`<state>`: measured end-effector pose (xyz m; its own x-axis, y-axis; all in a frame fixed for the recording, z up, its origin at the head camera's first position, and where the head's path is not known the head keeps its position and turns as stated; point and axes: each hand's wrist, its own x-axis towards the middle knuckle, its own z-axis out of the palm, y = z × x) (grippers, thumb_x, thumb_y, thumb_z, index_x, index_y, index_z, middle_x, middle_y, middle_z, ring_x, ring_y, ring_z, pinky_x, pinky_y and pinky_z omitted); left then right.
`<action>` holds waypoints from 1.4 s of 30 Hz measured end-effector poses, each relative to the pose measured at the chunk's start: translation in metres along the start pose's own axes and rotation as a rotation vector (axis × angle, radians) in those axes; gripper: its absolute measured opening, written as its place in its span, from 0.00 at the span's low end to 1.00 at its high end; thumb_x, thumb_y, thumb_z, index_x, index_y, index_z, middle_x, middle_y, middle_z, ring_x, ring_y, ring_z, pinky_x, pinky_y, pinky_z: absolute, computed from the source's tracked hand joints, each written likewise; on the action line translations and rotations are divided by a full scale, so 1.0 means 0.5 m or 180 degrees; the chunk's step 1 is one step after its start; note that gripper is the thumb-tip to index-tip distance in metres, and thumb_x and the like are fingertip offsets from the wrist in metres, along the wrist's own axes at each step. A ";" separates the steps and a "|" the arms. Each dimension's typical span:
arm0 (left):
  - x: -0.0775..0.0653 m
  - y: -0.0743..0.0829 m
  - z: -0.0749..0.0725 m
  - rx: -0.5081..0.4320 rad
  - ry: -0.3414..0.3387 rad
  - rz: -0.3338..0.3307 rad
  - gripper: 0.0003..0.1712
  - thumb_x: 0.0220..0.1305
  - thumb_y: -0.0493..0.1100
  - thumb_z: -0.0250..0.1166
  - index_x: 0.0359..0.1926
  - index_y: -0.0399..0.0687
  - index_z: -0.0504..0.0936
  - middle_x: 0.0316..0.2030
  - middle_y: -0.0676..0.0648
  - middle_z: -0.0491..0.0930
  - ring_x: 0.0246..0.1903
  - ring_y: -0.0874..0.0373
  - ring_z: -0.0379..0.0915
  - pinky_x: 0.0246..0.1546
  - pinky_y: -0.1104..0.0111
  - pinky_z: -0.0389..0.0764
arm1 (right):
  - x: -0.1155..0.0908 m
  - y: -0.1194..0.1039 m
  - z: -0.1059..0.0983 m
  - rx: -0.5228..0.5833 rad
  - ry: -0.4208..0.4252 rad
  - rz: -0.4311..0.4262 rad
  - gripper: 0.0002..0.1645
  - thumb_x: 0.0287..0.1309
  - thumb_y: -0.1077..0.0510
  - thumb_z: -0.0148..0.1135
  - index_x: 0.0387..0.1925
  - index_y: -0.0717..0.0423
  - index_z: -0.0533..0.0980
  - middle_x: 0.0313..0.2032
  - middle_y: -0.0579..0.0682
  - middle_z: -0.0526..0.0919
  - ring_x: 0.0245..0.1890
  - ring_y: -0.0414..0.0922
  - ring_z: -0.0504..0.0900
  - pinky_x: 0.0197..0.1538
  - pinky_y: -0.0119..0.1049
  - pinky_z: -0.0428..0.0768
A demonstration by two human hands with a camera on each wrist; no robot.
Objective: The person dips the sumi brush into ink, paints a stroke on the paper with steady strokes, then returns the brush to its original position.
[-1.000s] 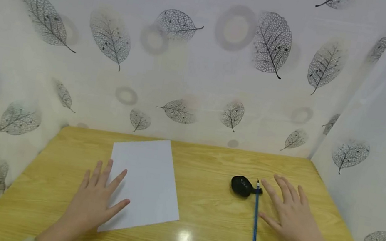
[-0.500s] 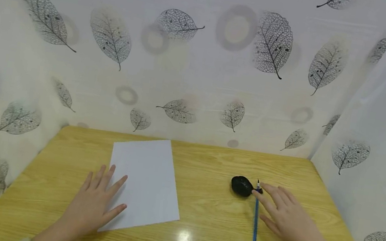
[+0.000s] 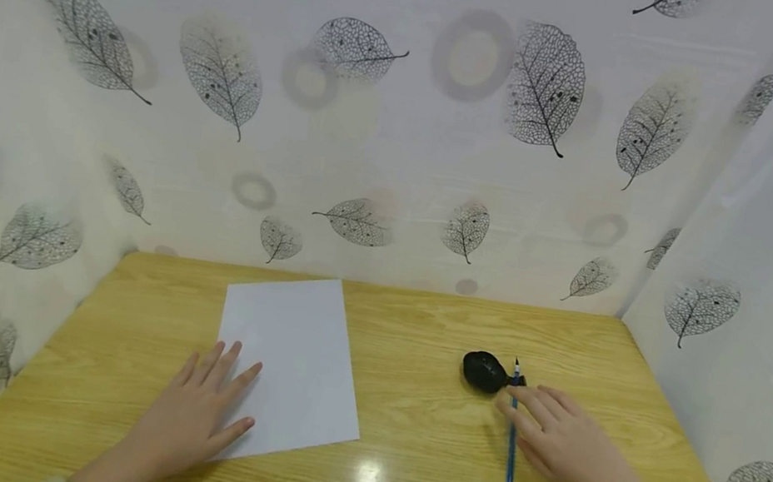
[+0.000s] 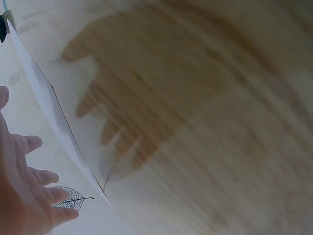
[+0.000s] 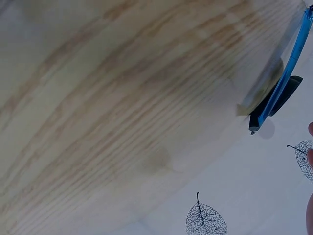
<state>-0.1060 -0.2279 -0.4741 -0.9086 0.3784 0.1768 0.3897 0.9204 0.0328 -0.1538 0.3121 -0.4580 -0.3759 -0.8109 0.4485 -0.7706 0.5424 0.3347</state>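
Note:
My left hand [image 3: 196, 409] is over the near left edge of a white sheet of paper [image 3: 293, 370], its fingers straight and spread. In the left wrist view, that hand [image 4: 22, 181] is beside the raised-looking paper edge [image 4: 56, 117]. On the right lies a slim blue brush [image 3: 511, 463] with a dark tip, across the narrow end of a black rounded object [image 3: 483, 372]. My right hand [image 3: 566, 446] hovers at the brush, fingers loosely bent and slightly blurred. In the right wrist view, fingertips at the edge stay apart from the blue handle [image 5: 293, 54].
The wood-grain table [image 3: 420, 415] reaches back to a pale curtain [image 3: 401, 151] printed with leaves. More curtain hangs along the left and right sides.
My right hand has come left and nearer, from beside the brush to over it, its fingers bending more. The left hand has shifted slightly to the right. Paper, brush and black object stay put.

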 end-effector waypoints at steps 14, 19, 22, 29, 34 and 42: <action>-0.005 -0.001 0.011 -0.0035 -0.0086 0.0071 0.38 0.72 0.64 0.65 0.74 0.49 0.76 0.74 0.29 0.70 0.74 0.28 0.66 0.71 0.30 0.66 | -0.009 -0.012 0.014 -0.0057 -0.0058 -0.0113 0.32 0.86 0.49 0.29 0.59 0.55 0.81 0.57 0.58 0.87 0.52 0.53 0.87 0.60 0.47 0.76; -0.008 -0.001 0.011 -0.0085 -0.0132 0.0088 0.37 0.72 0.63 0.65 0.73 0.49 0.76 0.74 0.30 0.70 0.74 0.28 0.66 0.71 0.30 0.66 | -0.012 -0.014 0.017 -0.0057 -0.0117 -0.0116 0.32 0.86 0.49 0.28 0.57 0.53 0.82 0.56 0.56 0.88 0.52 0.52 0.87 0.59 0.47 0.79; -0.009 -0.002 0.009 -0.0114 -0.0206 0.0097 0.38 0.72 0.63 0.65 0.74 0.48 0.76 0.75 0.30 0.69 0.74 0.28 0.66 0.72 0.30 0.66 | -0.012 -0.015 0.019 -0.0047 -0.0168 -0.0131 0.33 0.86 0.48 0.28 0.56 0.52 0.82 0.55 0.55 0.88 0.52 0.52 0.87 0.58 0.47 0.80; -0.010 -0.003 0.002 -0.0154 -0.0471 0.0079 0.40 0.72 0.63 0.64 0.76 0.47 0.73 0.76 0.29 0.67 0.75 0.28 0.64 0.73 0.31 0.65 | -0.013 -0.011 0.024 -0.0023 -0.0156 -0.0238 0.35 0.87 0.48 0.26 0.54 0.53 0.84 0.52 0.53 0.88 0.50 0.51 0.86 0.56 0.48 0.82; -0.009 -0.004 0.004 -0.0182 -0.0549 0.0076 0.40 0.73 0.62 0.63 0.78 0.47 0.71 0.77 0.29 0.66 0.75 0.28 0.63 0.74 0.32 0.65 | -0.010 -0.010 0.028 0.0030 -0.0086 -0.0302 0.36 0.87 0.50 0.26 0.51 0.54 0.85 0.50 0.52 0.88 0.49 0.51 0.87 0.56 0.50 0.82; -0.005 0.000 0.007 -0.0248 -0.0531 0.0157 0.40 0.74 0.61 0.62 0.78 0.46 0.70 0.78 0.29 0.64 0.76 0.28 0.62 0.74 0.32 0.66 | -0.004 -0.013 0.034 0.0042 -0.0113 -0.0307 0.37 0.87 0.53 0.22 0.47 0.53 0.84 0.48 0.52 0.87 0.48 0.51 0.86 0.56 0.50 0.83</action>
<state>-0.1045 -0.2286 -0.4782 -0.8978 0.4401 0.0148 0.4391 0.8923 0.1053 -0.1568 0.3063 -0.4749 -0.3175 -0.8666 0.3850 -0.8107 0.4587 0.3639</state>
